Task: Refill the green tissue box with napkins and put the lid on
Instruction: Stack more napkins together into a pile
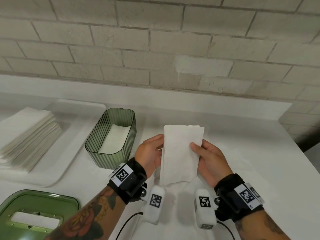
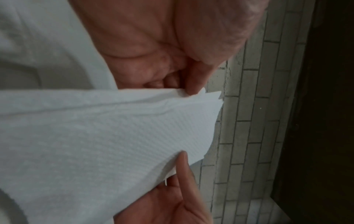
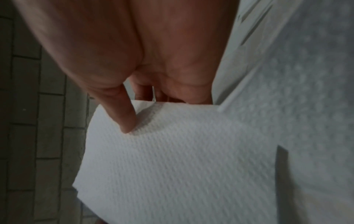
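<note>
Both hands, left hand (image 1: 150, 153) and right hand (image 1: 210, 157), pinch a small napkin bundle (image 1: 181, 153) by its long edges between thumbs and fingers (image 3: 127, 119), probably squaring it. The open green tissue box (image 1: 112, 137) waits just left on the surface (image 1: 251, 153), its lid (image 1: 34, 210) set aside nearer the person.

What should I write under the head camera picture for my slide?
Both hands hold folded napkins beside the open green tissue box.

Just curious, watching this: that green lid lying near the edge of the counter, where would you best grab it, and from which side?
Probably by its long raised rim, from above. The green lid lies flat on the white counter with its slot facing up, so thumb and fingers can likely straddle the narrow width. The left forearm covers its right end.
</note>
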